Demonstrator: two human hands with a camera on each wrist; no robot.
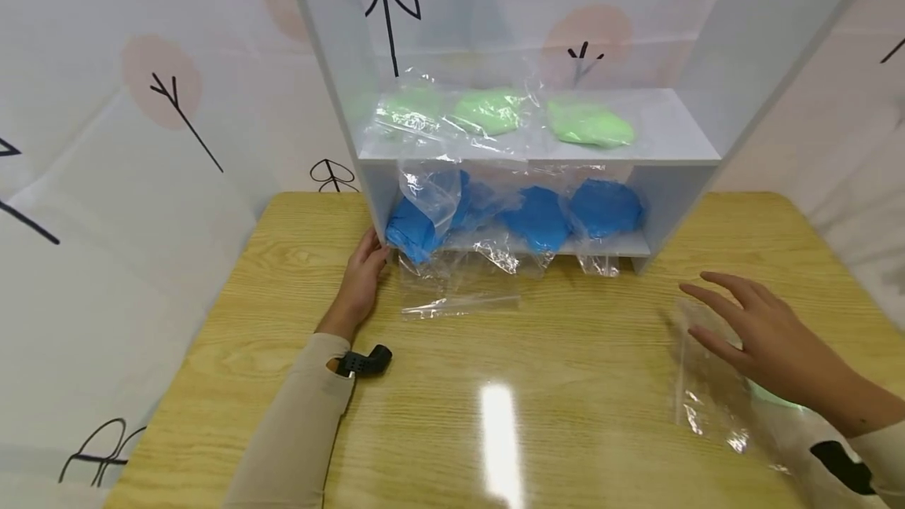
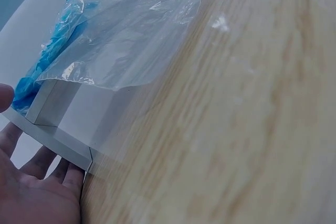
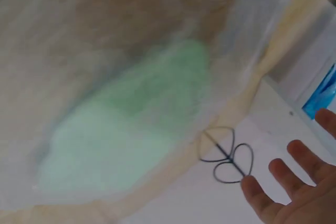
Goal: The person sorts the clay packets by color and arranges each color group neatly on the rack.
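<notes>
A white two-tier shelf unit [image 1: 537,161] stands on the table. My left hand [image 1: 360,281] touches its lower left side; in the left wrist view the fingers lie along the outside of the side panel [image 2: 63,142]. Clear bags with blue contents [image 1: 540,218] fill the lower tier. Bags with light green contents [image 1: 590,124] lie on the upper one. My right hand [image 1: 771,336] is at the right with fingers spread and nothing held. Under its wrist is a clear bag [image 1: 707,407] with green contents [image 3: 131,124], close and blurred in the right wrist view.
The wooden table [image 1: 580,383] reaches a patterned cloth backdrop [image 1: 191,242] at the back and sides. A flap of empty bag plastic [image 1: 459,301] hangs over the shelf's front edge toward the tabletop. Wrist cameras [image 1: 368,361] sit on both arms.
</notes>
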